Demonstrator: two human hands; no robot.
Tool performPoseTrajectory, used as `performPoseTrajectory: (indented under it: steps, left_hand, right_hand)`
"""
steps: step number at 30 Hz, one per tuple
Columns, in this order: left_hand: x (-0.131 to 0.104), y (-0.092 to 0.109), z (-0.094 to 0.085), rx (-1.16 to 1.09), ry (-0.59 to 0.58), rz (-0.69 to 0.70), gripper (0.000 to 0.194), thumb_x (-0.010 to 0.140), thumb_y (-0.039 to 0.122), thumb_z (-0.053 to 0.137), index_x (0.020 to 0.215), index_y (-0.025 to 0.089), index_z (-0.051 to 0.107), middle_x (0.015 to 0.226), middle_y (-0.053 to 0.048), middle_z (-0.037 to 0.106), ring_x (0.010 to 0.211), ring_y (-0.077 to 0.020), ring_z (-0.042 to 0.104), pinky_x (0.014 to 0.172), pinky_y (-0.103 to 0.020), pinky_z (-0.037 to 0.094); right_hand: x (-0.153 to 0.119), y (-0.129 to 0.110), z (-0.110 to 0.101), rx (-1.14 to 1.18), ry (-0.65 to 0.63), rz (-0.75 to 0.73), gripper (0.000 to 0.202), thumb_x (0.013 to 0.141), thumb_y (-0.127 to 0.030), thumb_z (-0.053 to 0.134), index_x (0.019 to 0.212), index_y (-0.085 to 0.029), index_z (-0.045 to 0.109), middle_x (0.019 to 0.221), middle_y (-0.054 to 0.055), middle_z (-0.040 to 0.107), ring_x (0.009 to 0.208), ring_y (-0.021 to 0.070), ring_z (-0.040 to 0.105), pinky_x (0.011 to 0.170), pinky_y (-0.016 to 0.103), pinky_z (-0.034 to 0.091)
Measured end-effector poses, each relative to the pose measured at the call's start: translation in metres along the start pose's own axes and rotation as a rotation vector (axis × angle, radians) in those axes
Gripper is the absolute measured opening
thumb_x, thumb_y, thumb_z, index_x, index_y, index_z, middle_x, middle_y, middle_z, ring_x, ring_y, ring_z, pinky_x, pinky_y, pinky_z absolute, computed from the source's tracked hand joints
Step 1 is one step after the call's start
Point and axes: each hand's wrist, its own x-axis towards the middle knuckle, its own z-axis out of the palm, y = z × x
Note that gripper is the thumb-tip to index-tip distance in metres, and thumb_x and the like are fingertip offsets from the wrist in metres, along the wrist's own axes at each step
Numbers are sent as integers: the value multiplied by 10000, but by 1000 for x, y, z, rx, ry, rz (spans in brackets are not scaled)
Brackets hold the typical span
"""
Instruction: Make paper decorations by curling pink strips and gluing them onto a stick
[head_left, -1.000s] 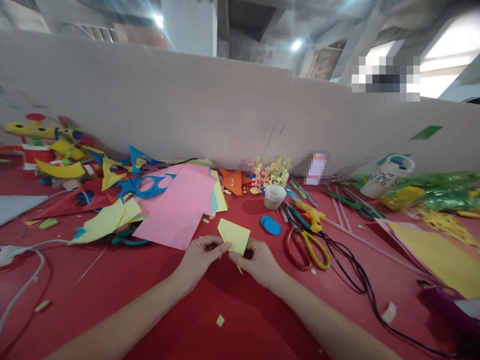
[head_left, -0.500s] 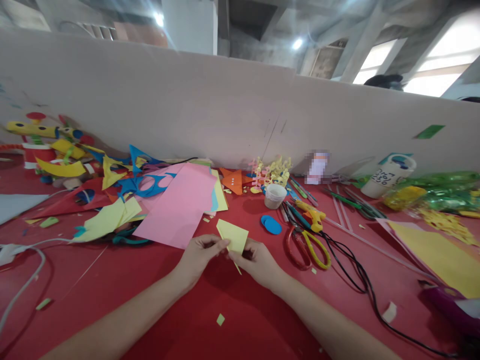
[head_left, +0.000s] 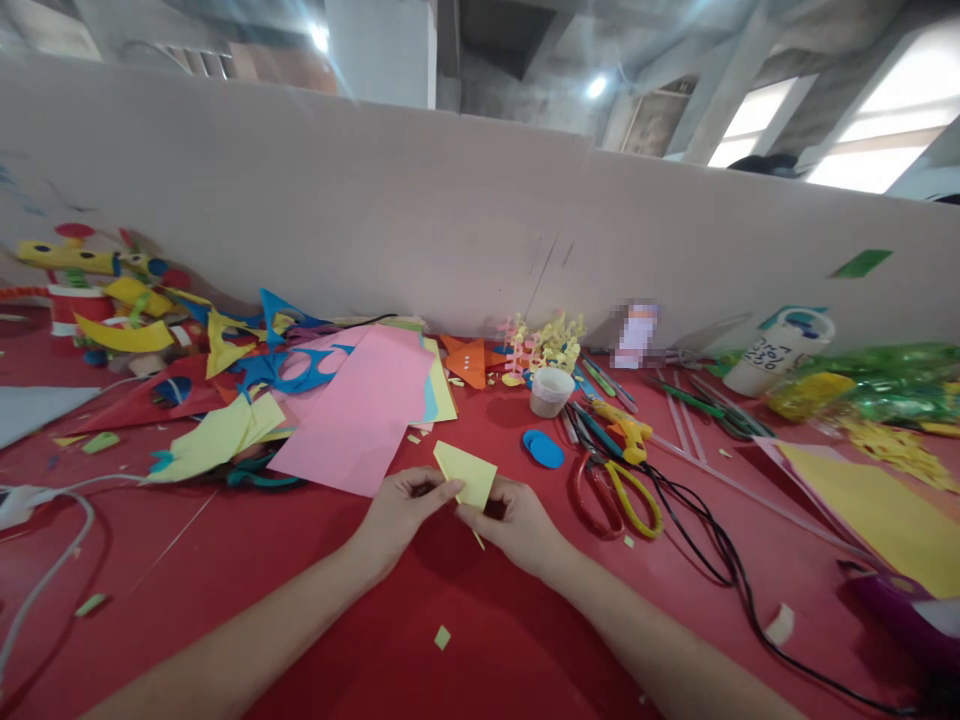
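Note:
A small folded piece of pale yellow paper (head_left: 471, 472) is held up over the red table, its narrow lower edge poking out beneath the fingers. My left hand (head_left: 409, 512) pinches its left edge between thumb and fingers. From the right, my right hand (head_left: 517, 525) grips the lower right part, thumb in front and fingers curled behind. The two thumbs almost meet on the paper. Just behind my left hand lies a large pink sheet (head_left: 356, 410). Blue paper discs (head_left: 543, 449) and scissors (head_left: 616, 500) with red and yellow handles lie to the right of my right hand.
A white paper cup (head_left: 551, 394) stands before small yellow and pink paper plants (head_left: 551, 342). Black cable (head_left: 720, 560) runs down the right side. Coloured scraps (head_left: 292, 370) and teal-handled scissors (head_left: 262, 473) lie left. A yellow sheet (head_left: 885, 515) lies right. A white partition (head_left: 420, 210) closes the back.
Almost nothing differs. The thumbs have shifted very slightly on the yellow paper, and both hands still hold it in the same place.

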Motion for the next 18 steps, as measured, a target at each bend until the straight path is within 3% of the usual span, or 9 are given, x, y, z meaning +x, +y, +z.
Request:
performPoseTrajectory:
  steps: [6, 11, 18]
  left_hand:
    - [1, -1, -2, -27, -95, 22, 142, 684, 309, 676, 663, 169, 683, 638, 6, 626, 621, -107, 516, 620, -213, 398]
    - [1, 0, -4, -1, -178, 25, 134, 734, 290, 634, 694, 173, 686, 648, 4, 640, 626, -104, 532, 637, -210, 405]
    - [-1, 3, -2, 42, -123, 32, 209, 724, 322, 623, 594, 159, 633, 571, -1, 607, 582, -120, 523, 605, -235, 405]
  right_hand:
    - [1, 2, -3, 88, -29, 5, 210, 739, -339, 588, 804, -160, 677, 770, 41, 685, 706, 182, 615, 666, 286, 480]
    - [1, 0, -5, 120, -54, -6, 242, 732, -381, 602, 762, -157, 687, 740, 44, 689, 711, 189, 626, 681, 290, 482]
    - [0, -4, -5, 5, -75, -27, 246, 794, -342, 530, 742, -154, 679, 765, 48, 673, 713, 170, 605, 662, 272, 472]
